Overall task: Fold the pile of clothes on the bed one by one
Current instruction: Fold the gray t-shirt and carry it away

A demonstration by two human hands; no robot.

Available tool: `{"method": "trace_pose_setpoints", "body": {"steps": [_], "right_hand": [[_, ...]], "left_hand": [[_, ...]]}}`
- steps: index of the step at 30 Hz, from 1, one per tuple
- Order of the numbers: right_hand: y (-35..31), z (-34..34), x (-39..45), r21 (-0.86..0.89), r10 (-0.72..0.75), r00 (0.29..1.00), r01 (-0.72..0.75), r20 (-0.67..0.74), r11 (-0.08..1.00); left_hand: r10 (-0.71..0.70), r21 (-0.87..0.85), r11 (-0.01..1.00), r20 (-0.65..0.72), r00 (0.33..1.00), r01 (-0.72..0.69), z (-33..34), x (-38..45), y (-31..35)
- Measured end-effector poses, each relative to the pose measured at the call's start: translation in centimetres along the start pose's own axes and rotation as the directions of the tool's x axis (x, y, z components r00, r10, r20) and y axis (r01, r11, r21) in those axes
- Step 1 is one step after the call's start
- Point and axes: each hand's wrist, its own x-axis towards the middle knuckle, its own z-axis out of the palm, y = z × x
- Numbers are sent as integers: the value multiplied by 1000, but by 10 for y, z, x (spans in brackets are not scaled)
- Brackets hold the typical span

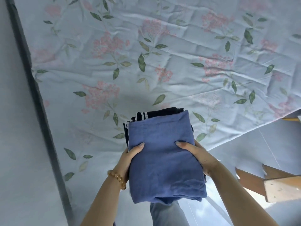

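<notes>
Squarely held: a folded stack above the flowered bed

Both hands carry a small stack of folded clothes [164,154] out over the near edge of the bed [162,62]. Uppermost is a soft, matte blue garment [166,162], folded into a rough rectangle with a rounded, slightly slumped near end and a faint crease running down it. Beneath it sits a dark navy garment [156,114] whose far edge juts out, showing thin white stripes.

Left hand [128,160] grips the stack's left side, thumb laid flat on the blue cloth and the fingers curled underneath, out of sight. Right hand [195,154] clamps the right side likewise, thumb on top, fingers wrapped below. A bracelet [116,178] of round amber-coloured beads circles the left wrist.

Pale blue bedsheet [179,82] covers the bed, printed with pink blossom clusters and green leaves, and marked by a grid of fold creases and fine wrinkles. Wooden furniture [280,185] with flat, angular boards stands at lower right.
</notes>
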Motion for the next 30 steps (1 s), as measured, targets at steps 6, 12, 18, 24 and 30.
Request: {"method": "trace_pose_setpoints", "body": {"steps": [6, 12, 18, 24, 30], "right_hand": [[-14, 112, -81, 20, -122, 992, 123, -24, 992], [-13, 257, -166, 79, -235, 972, 236, -29, 968], [-12, 359, -220, 134, -313, 948, 318, -57, 939], [-38, 394, -234, 127, -378, 926, 375, -4, 918], [-75, 414, -216, 83, -407, 913, 404, 27, 911]], "left_hand": [[120, 11, 993, 18, 993, -120, -50, -104, 53], [259, 132, 954, 98, 961, -271, -135, -229, 121], [296, 156, 937, 119, 948, -312, -186, -329, 171], [358, 157, 918, 72, 931, -365, -196, -374, 194], [382, 155, 913, 7, 924, -378, -204, -363, 234]]}}
